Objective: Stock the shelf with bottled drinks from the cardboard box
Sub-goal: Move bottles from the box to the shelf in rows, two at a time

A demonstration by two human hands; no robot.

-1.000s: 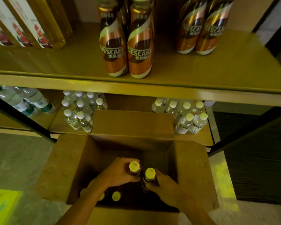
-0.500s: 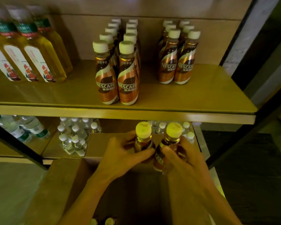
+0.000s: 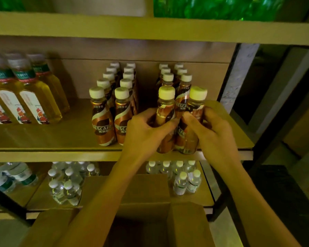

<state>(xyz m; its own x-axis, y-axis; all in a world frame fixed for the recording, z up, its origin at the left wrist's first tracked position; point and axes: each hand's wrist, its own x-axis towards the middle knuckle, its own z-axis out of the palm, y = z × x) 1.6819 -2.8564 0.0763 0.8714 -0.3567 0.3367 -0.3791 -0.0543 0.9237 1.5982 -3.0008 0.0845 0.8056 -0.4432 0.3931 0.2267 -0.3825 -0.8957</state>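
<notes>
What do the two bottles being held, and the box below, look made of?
Left bottle and right bottle: probably clear plastic, see-through at the neck, under glossy metallic-brown sleeve labels; matte pale caps. Cardboard box: matte brown board, creased flaps.

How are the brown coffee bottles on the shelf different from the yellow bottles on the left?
The coffee bottles are brown with swirly labels; the yellow bottles show golden liquid behind white picture labels. The coffee bottles have plain pale caps; the yellow bottles wear green neck bands. Both stand upright in rows on the same shelf.
</notes>
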